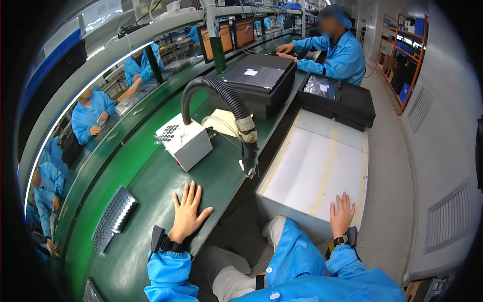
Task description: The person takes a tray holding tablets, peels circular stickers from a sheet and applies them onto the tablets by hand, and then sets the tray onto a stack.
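My left hand (187, 214) lies flat on the green bench (146, 201), fingers spread and holding nothing. My right hand (341, 215) rests with fingers apart on the near right part of a white-topped box (307, 161), also holding nothing. Left of my left hand, a silvery, bumpy sheet or tray (114, 217) lies on the bench. Beyond my left hand stands a white box (185, 143) with round holes in its top. A black corrugated hose (221, 88) arches up from it and bends down, its taped end above the bench's right edge.
Black foam blocks (259, 83) stand farther along the bench. Another black case (337, 98) sits on the white-topped box's far end. A person in blue (339, 55) works at the far end; several others are across the line at left. An orange shelf (405, 60) stands at right.
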Available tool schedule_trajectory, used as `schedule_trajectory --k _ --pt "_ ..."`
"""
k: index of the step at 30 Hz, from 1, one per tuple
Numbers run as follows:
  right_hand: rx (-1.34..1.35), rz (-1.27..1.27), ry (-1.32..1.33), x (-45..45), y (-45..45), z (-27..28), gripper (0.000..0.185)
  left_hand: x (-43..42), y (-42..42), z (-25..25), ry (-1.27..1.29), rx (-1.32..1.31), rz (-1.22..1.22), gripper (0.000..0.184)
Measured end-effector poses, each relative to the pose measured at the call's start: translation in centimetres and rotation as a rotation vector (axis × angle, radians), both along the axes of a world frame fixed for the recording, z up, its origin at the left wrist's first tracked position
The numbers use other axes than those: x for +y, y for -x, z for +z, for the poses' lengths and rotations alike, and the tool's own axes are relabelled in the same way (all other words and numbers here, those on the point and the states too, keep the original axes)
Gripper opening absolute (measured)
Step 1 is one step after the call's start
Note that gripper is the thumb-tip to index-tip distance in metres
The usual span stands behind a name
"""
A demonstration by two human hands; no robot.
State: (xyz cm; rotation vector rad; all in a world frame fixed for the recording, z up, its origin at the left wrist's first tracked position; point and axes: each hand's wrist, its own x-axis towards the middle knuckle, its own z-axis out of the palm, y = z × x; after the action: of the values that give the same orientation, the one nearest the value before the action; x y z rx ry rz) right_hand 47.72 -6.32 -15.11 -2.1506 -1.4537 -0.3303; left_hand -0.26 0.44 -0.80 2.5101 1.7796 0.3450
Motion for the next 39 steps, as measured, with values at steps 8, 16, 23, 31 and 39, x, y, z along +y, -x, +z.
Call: schedule_trajectory --k 8,16,23,31,39 --pt "0.046 0.008 0.013 0.02 0.21 0.28 0.039 -0.2 -0.16 0.45 0.037 0.013 0.025 0.075" --pt "0.039 -0.001 0.014 0.02 0.24 0.34 0.039 -0.19 -0.13 0.44 0.04 0.002 0.016 0.076" --pt "0.054 0.009 -0.005 0.0 0.33 0.44 0.038 -0.17 -0.07 0.42 0.034 -0.005 0.008 0.077" --pt "0.056 0.007 -0.004 0.0 0.39 0.61 0.038 -0.2 -0.11 0.53 0.036 -0.019 0.003 0.077" --pt "0.041 0.015 -0.006 -0.1 0.32 0.47 0.038 -0.25 -0.15 0.69 0.043 -0.024 0.002 0.077"
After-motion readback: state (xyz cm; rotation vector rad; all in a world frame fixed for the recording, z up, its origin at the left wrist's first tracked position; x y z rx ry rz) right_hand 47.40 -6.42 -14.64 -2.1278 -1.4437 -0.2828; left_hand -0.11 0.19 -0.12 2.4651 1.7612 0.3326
